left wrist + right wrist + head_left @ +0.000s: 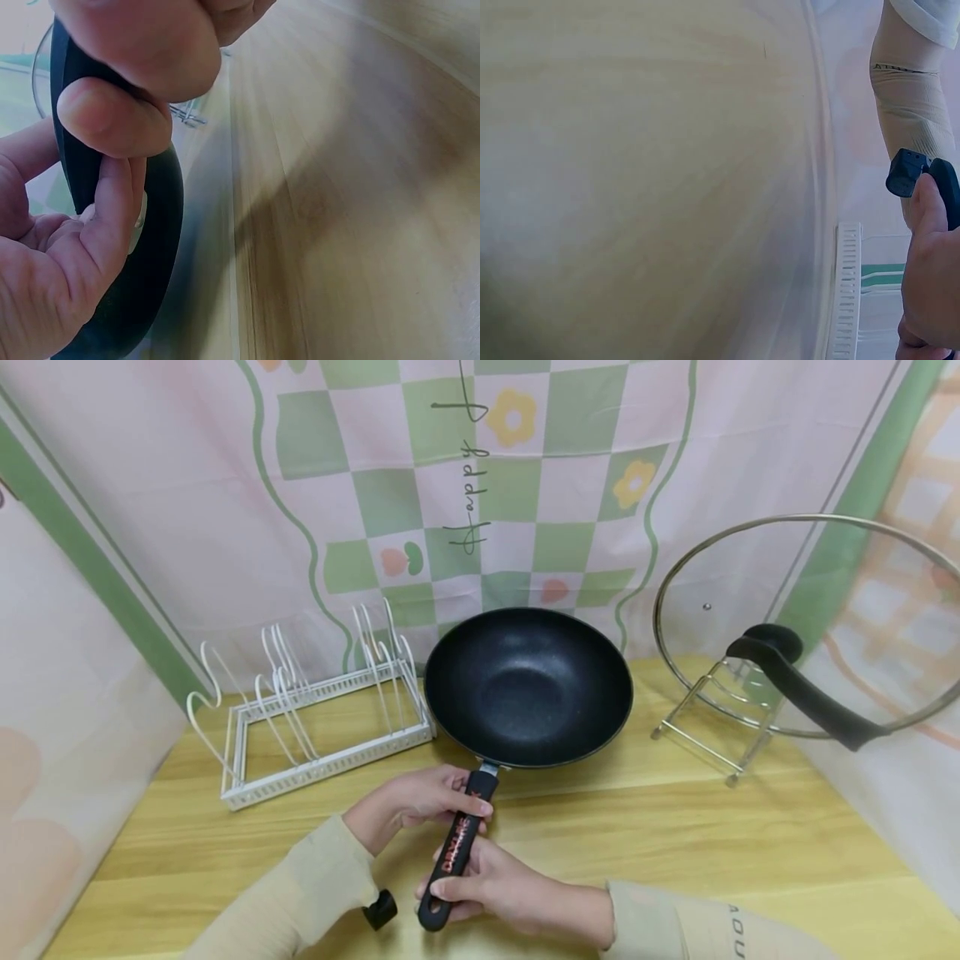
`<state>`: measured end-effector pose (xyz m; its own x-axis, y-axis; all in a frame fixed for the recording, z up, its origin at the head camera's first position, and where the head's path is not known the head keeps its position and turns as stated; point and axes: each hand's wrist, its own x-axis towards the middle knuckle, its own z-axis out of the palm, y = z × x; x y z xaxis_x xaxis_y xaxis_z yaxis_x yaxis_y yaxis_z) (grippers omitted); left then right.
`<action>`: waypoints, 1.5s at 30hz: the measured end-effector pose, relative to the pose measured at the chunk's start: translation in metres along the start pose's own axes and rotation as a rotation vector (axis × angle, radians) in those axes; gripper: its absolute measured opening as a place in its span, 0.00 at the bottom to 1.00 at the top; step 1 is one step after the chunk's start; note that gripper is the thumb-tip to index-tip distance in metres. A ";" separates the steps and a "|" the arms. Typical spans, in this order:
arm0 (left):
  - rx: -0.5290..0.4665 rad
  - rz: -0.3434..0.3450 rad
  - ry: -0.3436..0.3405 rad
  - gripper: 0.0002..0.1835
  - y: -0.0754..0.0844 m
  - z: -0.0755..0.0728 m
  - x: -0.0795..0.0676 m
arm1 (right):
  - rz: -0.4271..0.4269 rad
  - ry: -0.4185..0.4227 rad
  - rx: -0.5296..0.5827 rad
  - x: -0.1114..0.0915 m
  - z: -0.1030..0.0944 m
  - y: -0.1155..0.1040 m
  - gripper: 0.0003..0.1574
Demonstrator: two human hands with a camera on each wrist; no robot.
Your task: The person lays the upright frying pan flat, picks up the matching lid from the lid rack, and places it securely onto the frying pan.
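Note:
A black wok [528,693] is tipped with its inside facing me, its handle [452,868] pointing down toward me. My left hand [438,797] grips the upper part of the handle close to the bowl, the thumb lying across the front. Lower down, my right hand [502,885] holds the handle by its end, thumb on top. In the left wrist view, fingers of both hands wrap the handle, and the dark underside of the wok [161,240] shows beyond them. The right wrist view catches my right hand [934,289] at its edge with the handle end [946,191].
To the left of the wok stands a white rack [330,768] with wire dividers. On the right, a glass lid [712,577] with a black knob and handle leans on a small wire stand [701,739]. Patterned cloth [367,502] hangs behind the wooden table [622,835].

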<state>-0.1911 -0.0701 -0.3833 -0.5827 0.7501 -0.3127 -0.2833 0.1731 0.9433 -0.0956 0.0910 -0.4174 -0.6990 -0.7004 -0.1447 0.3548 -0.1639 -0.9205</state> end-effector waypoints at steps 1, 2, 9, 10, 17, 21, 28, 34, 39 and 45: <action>0.001 -0.002 0.000 0.04 0.000 0.000 0.000 | -0.002 -0.001 -0.001 0.000 0.000 0.000 0.14; 0.001 -0.003 0.000 0.04 0.000 0.000 0.001 | -0.004 -0.002 -0.002 0.000 -0.001 0.000 0.14; -0.011 -0.011 -0.002 0.04 -0.001 0.001 0.002 | -0.001 -0.007 -0.004 -0.001 -0.003 0.000 0.14; -0.011 -0.012 -0.002 0.04 -0.001 0.001 0.003 | 0.002 -0.006 -0.003 -0.002 -0.003 -0.001 0.15; -0.010 -0.025 0.002 0.03 -0.002 0.002 0.003 | 0.006 -0.009 0.009 -0.004 -0.003 -0.001 0.19; -0.010 -0.025 -0.006 0.03 -0.002 0.002 0.003 | 0.008 -0.019 0.017 -0.004 -0.002 -0.001 0.18; -0.011 -0.031 -0.015 0.03 -0.003 0.003 0.002 | 0.012 -0.027 0.029 -0.003 -0.003 0.001 0.20; -0.022 -0.035 -0.016 0.03 -0.005 0.003 0.003 | 0.019 -0.029 0.040 -0.004 -0.003 0.001 0.17; -0.036 -0.044 -0.017 0.03 -0.005 0.004 0.003 | 0.033 -0.029 0.055 -0.004 -0.003 0.000 0.14; -0.031 -0.046 -0.001 0.03 -0.006 0.004 0.002 | 0.041 -0.031 0.055 -0.005 -0.002 -0.001 0.14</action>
<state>-0.1874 -0.0670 -0.3888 -0.5680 0.7422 -0.3559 -0.3332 0.1881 0.9239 -0.0939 0.0957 -0.4170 -0.6639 -0.7282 -0.1701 0.4174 -0.1721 -0.8923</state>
